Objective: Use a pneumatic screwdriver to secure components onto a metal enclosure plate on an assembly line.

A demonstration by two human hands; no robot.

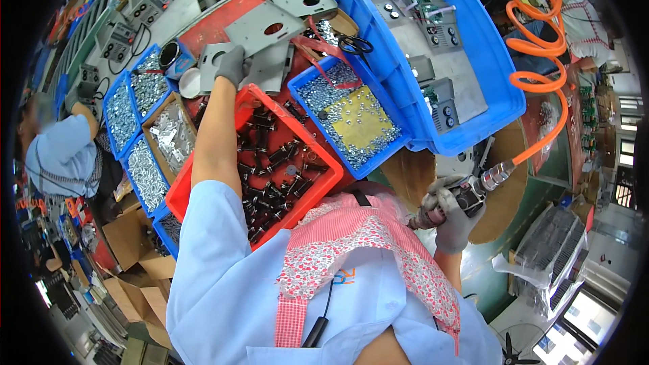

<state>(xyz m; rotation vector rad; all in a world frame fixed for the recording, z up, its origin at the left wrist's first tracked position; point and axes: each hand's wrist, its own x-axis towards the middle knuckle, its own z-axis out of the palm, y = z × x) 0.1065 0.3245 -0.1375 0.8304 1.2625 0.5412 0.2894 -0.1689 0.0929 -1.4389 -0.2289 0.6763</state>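
Observation:
My left hand (232,67), in a grey glove, reaches out to a stack of flat grey metal plates at the far side of the bench. Its fingers are closed at the edge of a metal plate (210,76); the fingertips are partly hidden. Another plate with a round hole (262,27) lies just beyond. My right hand (454,220), gloved too, is wrapped around an air screwdriver (468,196) at my right side. An orange coiled air hose (541,144) runs up from the tool's metal fitting.
A red bin (324,182) of dark screws sits before me, beside a blue tray (295,88) of small nuts. A large blue crate (500,88) holds metal panels with circuit boards. Blue bins (138,122) of hardware stand left, near a person (64,149). Scissors (355,44) lie by the crate.

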